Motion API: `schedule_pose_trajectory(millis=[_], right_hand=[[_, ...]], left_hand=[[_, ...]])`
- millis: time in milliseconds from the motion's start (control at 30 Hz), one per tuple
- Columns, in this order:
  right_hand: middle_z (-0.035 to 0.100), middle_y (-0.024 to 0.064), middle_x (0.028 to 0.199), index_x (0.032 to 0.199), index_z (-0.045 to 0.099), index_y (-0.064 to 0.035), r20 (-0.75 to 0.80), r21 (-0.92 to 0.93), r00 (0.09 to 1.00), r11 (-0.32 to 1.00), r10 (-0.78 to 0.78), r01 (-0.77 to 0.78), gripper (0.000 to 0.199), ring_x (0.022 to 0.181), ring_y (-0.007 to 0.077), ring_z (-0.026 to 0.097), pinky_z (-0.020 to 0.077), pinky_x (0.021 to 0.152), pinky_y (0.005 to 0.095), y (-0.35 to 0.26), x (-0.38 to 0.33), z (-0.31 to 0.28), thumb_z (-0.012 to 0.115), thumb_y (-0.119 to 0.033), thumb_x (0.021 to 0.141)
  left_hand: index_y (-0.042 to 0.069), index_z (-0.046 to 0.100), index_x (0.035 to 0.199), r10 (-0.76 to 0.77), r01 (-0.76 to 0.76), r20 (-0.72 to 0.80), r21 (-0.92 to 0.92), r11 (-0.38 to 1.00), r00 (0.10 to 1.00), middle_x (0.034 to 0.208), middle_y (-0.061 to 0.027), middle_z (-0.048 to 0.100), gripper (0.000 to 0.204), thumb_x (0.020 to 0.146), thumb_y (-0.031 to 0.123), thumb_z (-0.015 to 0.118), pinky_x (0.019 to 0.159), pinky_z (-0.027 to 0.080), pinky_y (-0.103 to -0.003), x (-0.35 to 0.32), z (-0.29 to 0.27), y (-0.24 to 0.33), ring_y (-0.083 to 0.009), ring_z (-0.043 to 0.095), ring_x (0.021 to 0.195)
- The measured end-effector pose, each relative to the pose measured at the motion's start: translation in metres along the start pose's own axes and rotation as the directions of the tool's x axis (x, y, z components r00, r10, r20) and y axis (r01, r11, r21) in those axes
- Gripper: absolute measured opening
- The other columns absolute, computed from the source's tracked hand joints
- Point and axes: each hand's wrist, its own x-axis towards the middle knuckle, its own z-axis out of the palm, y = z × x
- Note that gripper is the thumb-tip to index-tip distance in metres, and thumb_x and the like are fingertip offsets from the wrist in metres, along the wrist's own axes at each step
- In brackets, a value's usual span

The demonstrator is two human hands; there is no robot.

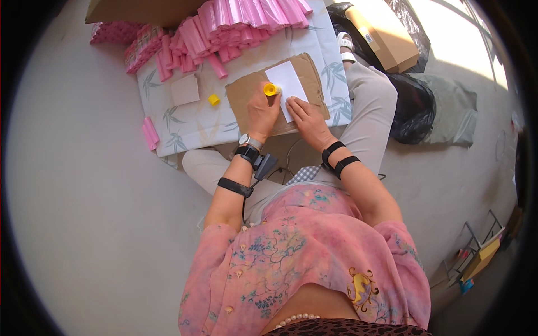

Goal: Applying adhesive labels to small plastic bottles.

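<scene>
1. Currently left hand is closed around a small yellow glue stick, tip at the white paper slip's left edge.
2. Right hand lies flat, fingers spread, pinning the slip's near end on cardboard; grasps nothing.
3. Slip looks light, flimsy; best held flat at edges.

Pink floral short-sleeved blouse; light trousers; black straps circle both wrists; a silver watch on the left; a pearl necklace

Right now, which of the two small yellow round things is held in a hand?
The yellow glue stick in the left hand, over the white paper; the yellow cap lies alone on the cloth.
</scene>
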Motion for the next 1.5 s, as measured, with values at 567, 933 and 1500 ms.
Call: schedule_pose_trajectory(millis=[567,933,1500], right_hand=[[0.061,0.0153,0.137,0.123,0.066,0.0042,-0.063,0.089,0.997,0.996,0.035,-0.029,0.043,0.134,0.0308,0.054,0.0460,0.113,0.0413,0.002,-0.003,0.010,0.062,-0.003,0.080],[0.060,0.0153,0.140,0.127,0.064,0.0049,-0.056,0.044,0.998,0.998,0.042,-0.040,0.047,0.135,0.0301,0.054,0.0449,0.114,0.0403,0.001,-0.004,0.009,0.062,-0.003,0.081],[0.059,0.0153,0.142,0.131,0.062,0.0052,-0.028,0.060,0.999,0.997,0.045,-0.043,0.050,0.136,0.0297,0.053,0.0442,0.115,0.0399,0.001,-0.005,0.010,0.062,-0.003,0.082]], left_hand=[[0.006,0.058,0.111,0.003,-0.002,0.066,-0.008,1.000,0.998,0.098,-0.0176,0.069,0.029,0.088,0.011,0.076,0.077,0.055,-0.045,0.020,0.032,0.028,-0.0402,0.068,0.088],[0.005,0.056,0.108,0.038,-0.038,0.088,0.000,0.999,0.995,0.096,-0.0180,0.066,0.027,0.088,0.007,0.074,0.077,0.053,-0.047,0.007,0.015,0.013,-0.0413,0.066,0.090],[0.006,0.059,0.111,-0.013,0.015,0.075,-0.027,1.000,0.997,0.099,-0.0166,0.068,0.027,0.090,0.010,0.075,0.077,0.054,-0.043,0.006,0.022,0.015,-0.0368,0.069,0.089]])
